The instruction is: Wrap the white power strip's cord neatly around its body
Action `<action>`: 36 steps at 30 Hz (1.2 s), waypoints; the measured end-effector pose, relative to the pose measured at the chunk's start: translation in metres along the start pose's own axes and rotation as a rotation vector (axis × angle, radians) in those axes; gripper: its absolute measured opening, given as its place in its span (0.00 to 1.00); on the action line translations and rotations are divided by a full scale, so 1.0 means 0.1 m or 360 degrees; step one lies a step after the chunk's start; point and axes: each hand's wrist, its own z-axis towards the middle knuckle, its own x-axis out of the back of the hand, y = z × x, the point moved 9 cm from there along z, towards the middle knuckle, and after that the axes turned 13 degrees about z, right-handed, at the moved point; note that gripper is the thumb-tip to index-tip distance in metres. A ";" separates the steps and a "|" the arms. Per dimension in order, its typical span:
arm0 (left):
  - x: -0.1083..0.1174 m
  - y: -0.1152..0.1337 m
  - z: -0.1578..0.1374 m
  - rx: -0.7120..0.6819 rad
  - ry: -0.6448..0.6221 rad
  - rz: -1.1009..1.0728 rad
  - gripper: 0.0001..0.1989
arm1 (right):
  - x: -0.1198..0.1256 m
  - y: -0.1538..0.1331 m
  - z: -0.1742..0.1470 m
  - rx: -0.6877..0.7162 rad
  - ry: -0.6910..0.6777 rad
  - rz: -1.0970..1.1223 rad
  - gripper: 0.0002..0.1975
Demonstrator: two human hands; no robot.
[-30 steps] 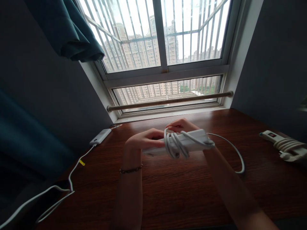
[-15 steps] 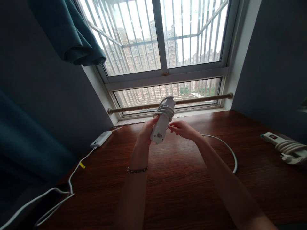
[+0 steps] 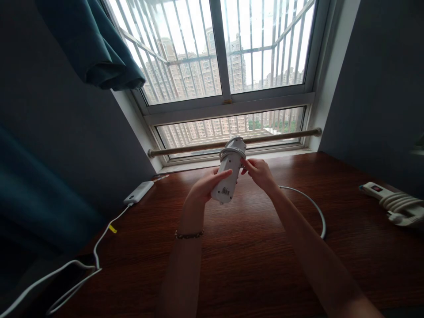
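A white power strip (image 3: 226, 180) is held up at a slant above the desk, its underside with label and screws facing me. Its white cord (image 3: 232, 153) is wrapped in loops around the upper part. My left hand (image 3: 204, 184) grips the lower left side, thumb lying across the underside. At the right edge, just below the loops, my right hand (image 3: 257, 171) has its thumb and fingers pinched together on the cord; the fingertips are partly hidden. A length of white cable (image 3: 313, 202) curves over the desk from behind my right forearm.
Another power strip (image 3: 394, 201) with a wound cord lies at the right on the brown wooden desk (image 3: 245, 256). At the left, a white adapter (image 3: 139, 193) joins a white cable (image 3: 111, 221) with a yellow tag. A rail (image 3: 281, 136) crosses before the window.
The power strip has shifted slightly right and down. My left thumb now reaches across its underside. My right hand has risen from beside the strip to its edge near the loops.
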 end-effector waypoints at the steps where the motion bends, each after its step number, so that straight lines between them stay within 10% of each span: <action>1: 0.02 -0.01 -0.01 0.0011 -0.0014 0.0009 0.21 | 0.01 0.00 0.00 0.0006 0.0015 0.0018 0.26; 17: 0.07 -0.06 0.12 0.0038 0.0163 -0.0963 0.20 | -0.19 0.02 -0.11 0.0058 -0.0696 -0.0291 0.16; 25: 0.10 0.06 0.06 -0.0187 0.0170 -0.1656 0.24 | -0.25 0.38 -0.18 -0.0360 -0.0897 -0.0397 0.12; 36: 0.06 0.05 0.03 -0.0491 0.0333 -0.1329 0.15 | -0.38 0.93 -0.26 -0.0719 -0.1186 -0.0461 0.10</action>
